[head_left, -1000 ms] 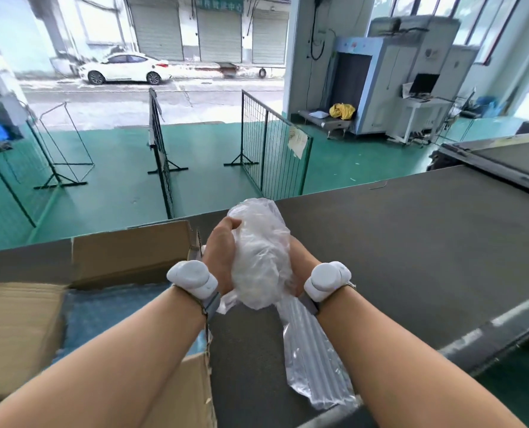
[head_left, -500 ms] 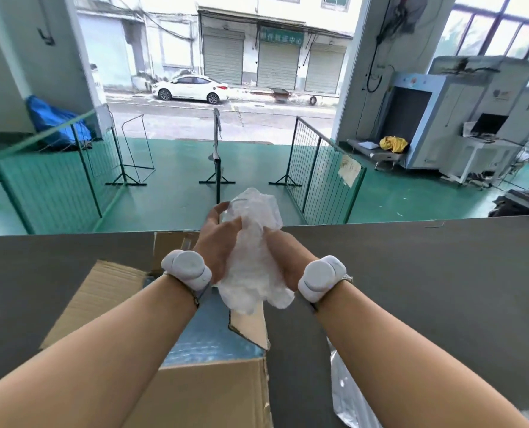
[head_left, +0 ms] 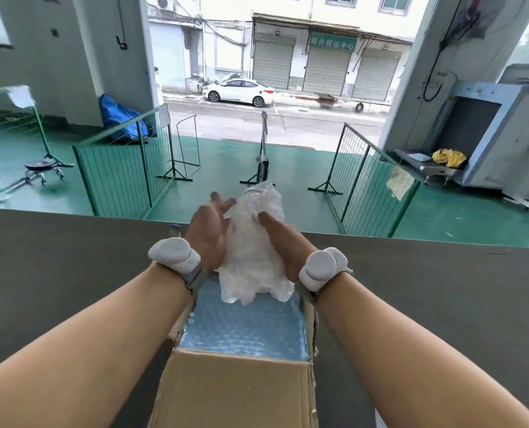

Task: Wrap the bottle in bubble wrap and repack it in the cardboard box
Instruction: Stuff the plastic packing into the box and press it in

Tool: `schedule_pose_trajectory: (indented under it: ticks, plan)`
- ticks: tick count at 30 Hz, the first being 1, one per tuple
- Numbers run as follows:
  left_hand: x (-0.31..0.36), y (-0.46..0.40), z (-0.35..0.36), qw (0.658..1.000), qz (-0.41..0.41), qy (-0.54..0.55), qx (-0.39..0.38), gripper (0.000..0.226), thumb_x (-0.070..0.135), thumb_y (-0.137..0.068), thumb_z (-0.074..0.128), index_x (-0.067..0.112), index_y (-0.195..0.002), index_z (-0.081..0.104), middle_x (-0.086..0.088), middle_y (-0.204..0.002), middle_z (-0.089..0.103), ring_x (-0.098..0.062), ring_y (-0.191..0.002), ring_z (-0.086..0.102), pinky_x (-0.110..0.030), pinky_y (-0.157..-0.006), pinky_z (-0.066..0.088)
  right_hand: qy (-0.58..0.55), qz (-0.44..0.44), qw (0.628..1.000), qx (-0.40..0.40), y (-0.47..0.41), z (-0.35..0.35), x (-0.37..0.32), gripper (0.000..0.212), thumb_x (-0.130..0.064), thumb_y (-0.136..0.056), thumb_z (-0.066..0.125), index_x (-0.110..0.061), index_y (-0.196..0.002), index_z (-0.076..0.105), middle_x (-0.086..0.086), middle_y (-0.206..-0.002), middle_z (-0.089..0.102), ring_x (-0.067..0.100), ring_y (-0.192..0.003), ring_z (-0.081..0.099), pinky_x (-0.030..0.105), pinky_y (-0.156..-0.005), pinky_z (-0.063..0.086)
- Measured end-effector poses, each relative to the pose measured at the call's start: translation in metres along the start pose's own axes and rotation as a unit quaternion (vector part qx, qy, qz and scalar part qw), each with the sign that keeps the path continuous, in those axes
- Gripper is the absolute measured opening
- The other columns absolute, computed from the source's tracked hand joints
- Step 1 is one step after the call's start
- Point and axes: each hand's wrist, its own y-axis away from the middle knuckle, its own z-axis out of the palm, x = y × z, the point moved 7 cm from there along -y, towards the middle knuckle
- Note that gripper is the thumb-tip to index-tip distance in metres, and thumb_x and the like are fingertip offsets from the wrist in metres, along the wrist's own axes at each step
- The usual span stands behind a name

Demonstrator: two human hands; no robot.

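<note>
One grey table [head_left: 71, 257], green floor [head_left: 226, 168], wire fences [head_left: 121, 168]

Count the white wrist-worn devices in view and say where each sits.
2. One white device is strapped on the left wrist, just behind the left hand; the other is on the right wrist, behind the right hand. None appears hidden.

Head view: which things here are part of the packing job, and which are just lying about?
In the job: wrapped bottle, held between left hand and right hand; open cardboard box with blue bubble lining.

Lying about: wheeled stool, blue tarp bundle, yellow bag.
</note>
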Motion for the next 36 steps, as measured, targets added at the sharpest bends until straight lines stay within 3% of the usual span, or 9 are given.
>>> schedule_pose_trajectory:
  ticks: [4,8,14,17,19,23,28,32,36]
  plan:
    - [-0.019,-0.005,-0.031,0.997,-0.011,-0.069,0.033,0.028,0.008,-0.099,0.047,0.006,-0.086,0.072,-0.022,-0.096,0.068,-0.033,-0.088,0.062,-0.053,-0.097,0.050,0.043,0.015,0.998,0.045,0.001,0.008,0.023,0.041,-0.042,-0.090,0.067,-0.008,-0.112,0.070,0.011,-0.110,0.077,0.031,-0.102,0.074,0.048,-0.099,0.059]
    - [-0.028,-0.008,-0.052,0.991,-0.007,-0.120,0.057,0.023,-0.011,-0.083,0.058,0.008,-0.086,0.070,-0.018,-0.090,0.074,-0.029,-0.077,0.066,-0.045,-0.089,0.055,0.036,0.036,0.995,0.085,0.002,0.006,0.040,0.058,-0.047,-0.088,0.068,-0.003,-0.125,0.066,0.014,-0.115,0.075,0.034,-0.105,0.073,0.050,-0.100,0.058]
    - [-0.069,-0.025,-0.116,0.949,-0.085,-0.281,0.110,0.016,0.025,-0.085,0.057,0.017,-0.084,0.071,-0.017,-0.114,0.072,-0.034,-0.103,0.068,-0.048,-0.096,0.056,-0.055,0.063,0.994,0.064,-0.013,0.002,0.076,0.094,-0.077,-0.068,0.063,-0.013,-0.137,0.062,0.011,-0.128,0.074,0.033,-0.118,0.070,0.050,-0.110,0.050]
    - [-0.100,0.000,-0.103,0.975,-0.189,-0.115,-0.001,0.035,0.028,-0.095,0.054,0.012,-0.073,0.075,-0.016,-0.080,0.074,-0.030,-0.075,0.072,-0.036,-0.067,0.060,-0.153,0.101,0.983,-0.019,-0.015,0.014,0.096,0.081,-0.072,-0.087,0.054,-0.021,-0.150,0.052,0.016,-0.149,0.059,0.033,-0.139,0.055,0.050,-0.122,0.034]
    - [-0.112,0.013,-0.079,0.969,-0.222,-0.007,-0.105,0.030,0.039,-0.095,0.055,0.014,-0.095,0.071,-0.010,-0.093,0.069,-0.028,-0.085,0.067,-0.035,-0.076,0.053,-0.152,0.128,0.979,-0.036,-0.015,0.017,0.108,0.075,-0.066,-0.088,0.056,-0.019,-0.147,0.055,0.016,-0.144,0.064,0.035,-0.134,0.060,0.051,-0.121,0.035]
    - [-0.121,0.000,-0.083,0.971,-0.220,0.053,-0.071,0.035,0.048,-0.098,0.048,0.016,-0.100,0.063,-0.007,-0.079,0.068,-0.022,-0.069,0.070,-0.026,-0.064,0.056,-0.017,0.165,0.983,0.071,-0.014,0.006,0.133,0.080,-0.060,-0.061,0.064,-0.011,-0.124,0.068,0.012,-0.111,0.079,0.037,-0.103,0.075,0.052,-0.103,0.055]
    - [-0.131,-0.005,-0.101,0.983,-0.150,-0.105,-0.002,0.031,0.018,-0.102,0.053,-0.001,-0.123,0.065,-0.020,-0.104,0.075,-0.032,-0.080,0.073,-0.041,-0.072,0.061,0.048,0.180,0.977,0.109,-0.017,0.000,0.171,0.082,-0.057,-0.050,0.070,-0.008,-0.116,0.071,0.010,-0.104,0.080,0.035,-0.096,0.076,0.051,-0.097,0.060]
    - [-0.151,-0.009,-0.108,0.972,-0.139,-0.189,-0.022,0.023,0.010,-0.099,0.058,0.008,-0.117,0.071,-0.018,-0.108,0.077,-0.034,-0.097,0.074,-0.049,-0.091,0.059,0.068,0.207,0.968,0.126,-0.025,0.000,0.195,0.070,-0.053,-0.056,0.075,-0.008,-0.110,0.071,0.010,-0.101,0.080,0.033,-0.091,0.077,0.049,-0.092,0.062]
    - [-0.165,-0.018,-0.109,0.949,-0.132,-0.284,-0.033,0.050,0.016,-0.097,0.058,0.019,-0.146,0.050,-0.006,-0.133,0.067,-0.027,-0.116,0.067,-0.048,-0.102,0.053,0.087,0.198,0.968,0.128,-0.037,-0.012,0.202,0.067,-0.044,-0.066,0.073,-0.006,-0.121,0.069,0.016,-0.111,0.077,0.038,-0.102,0.074,0.050,-0.095,0.061]
